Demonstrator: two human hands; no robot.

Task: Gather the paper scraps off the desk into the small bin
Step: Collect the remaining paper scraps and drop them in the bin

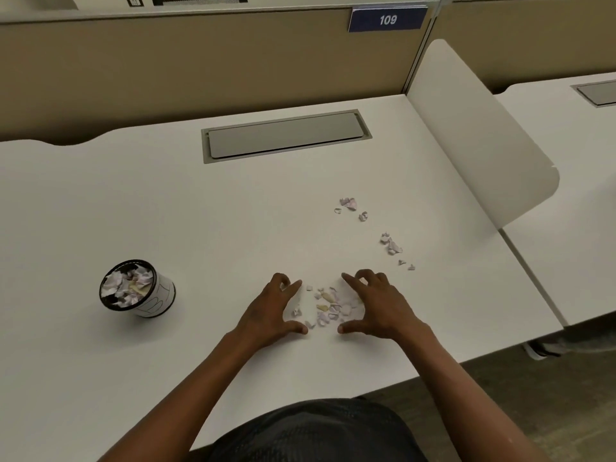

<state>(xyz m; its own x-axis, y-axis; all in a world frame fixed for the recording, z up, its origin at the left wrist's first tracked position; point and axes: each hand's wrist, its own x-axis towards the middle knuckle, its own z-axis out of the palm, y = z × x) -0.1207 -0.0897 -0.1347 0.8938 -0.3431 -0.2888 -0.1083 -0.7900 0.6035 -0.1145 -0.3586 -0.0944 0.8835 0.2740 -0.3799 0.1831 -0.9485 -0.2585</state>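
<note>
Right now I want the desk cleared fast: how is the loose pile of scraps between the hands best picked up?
Scoop it from both sides: the pile is flat loose bits, so slide left hand and right hand fingers under and press together, probably.

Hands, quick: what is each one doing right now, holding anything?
Left hand: open, fingers spread on the desk beside the scrap pile, holding nothing.
Right hand: open, fingers spread against the pile's other side, holding nothing.

Single head view, looking forward and down, close over white desk [166, 201].
</note>
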